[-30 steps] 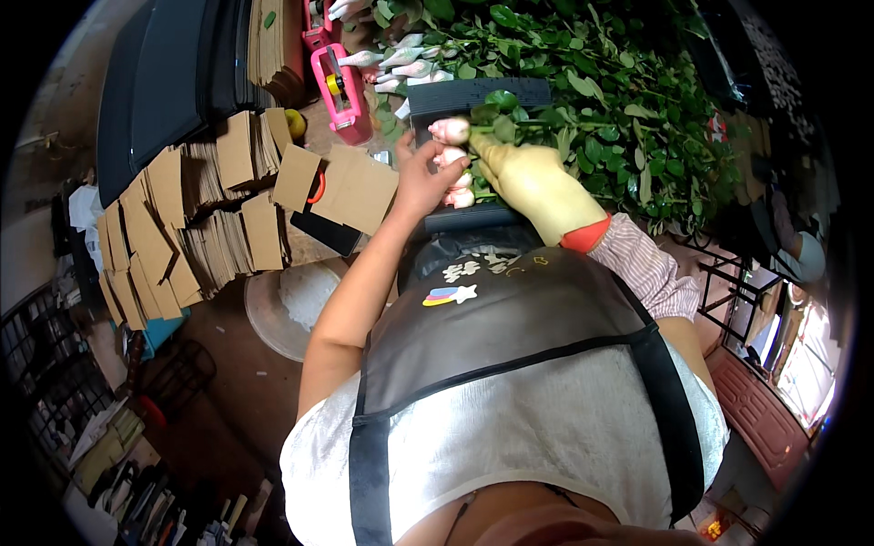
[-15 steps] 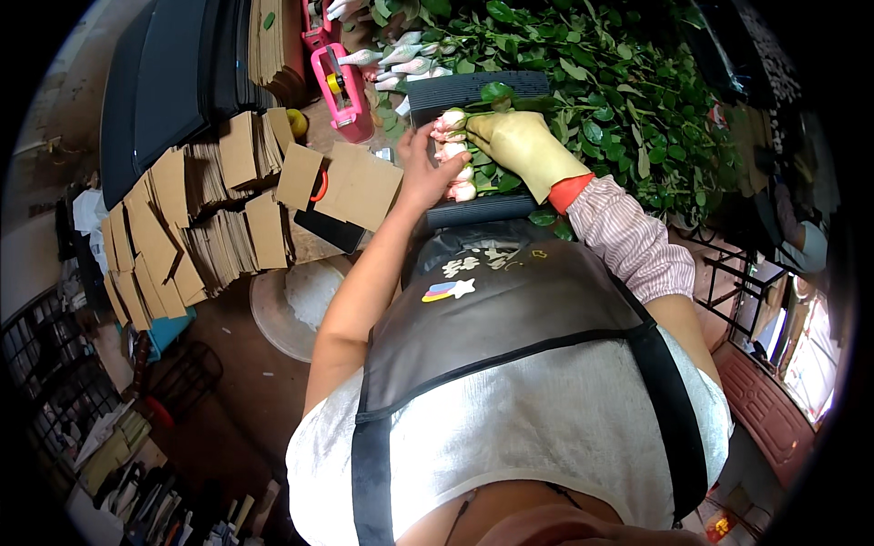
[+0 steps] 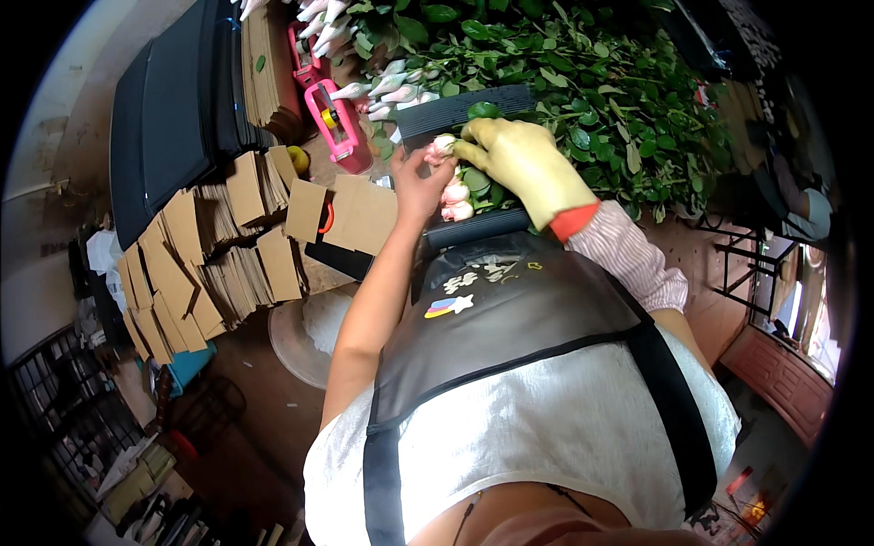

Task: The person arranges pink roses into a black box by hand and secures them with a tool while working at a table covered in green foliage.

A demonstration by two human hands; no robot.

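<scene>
A row of pale pink roses [image 3: 457, 202] lies on a black corrugated sheet [image 3: 469, 111], whose near side is raised along my apron. At the far end of the row is one rose head [image 3: 442, 147]. My bare left hand [image 3: 419, 187] curls round its left side, thumb and fingertips against the petals. My right hand [image 3: 528, 164], in a yellow rubber glove, pinches just behind that head, where the stem is mostly hidden by the glove. Green leaves [image 3: 475, 179] show beneath the gloved hand.
A large heap of leafy stems [image 3: 610, 100] covers the table's far right. Wrapped white-pink blooms [image 3: 387, 88] and a pink tape dispenser [image 3: 337, 127] stand at the far left. Cardboard pieces [image 3: 364, 214] lie by my left forearm, with stacked cardboard [image 3: 182, 264] and black sheets [image 3: 187, 100] farther left.
The view has shifted slightly. The far rose head has come apart from the others in the row, between my two hands. My left thumb has moved up from the row's middle toward it.
</scene>
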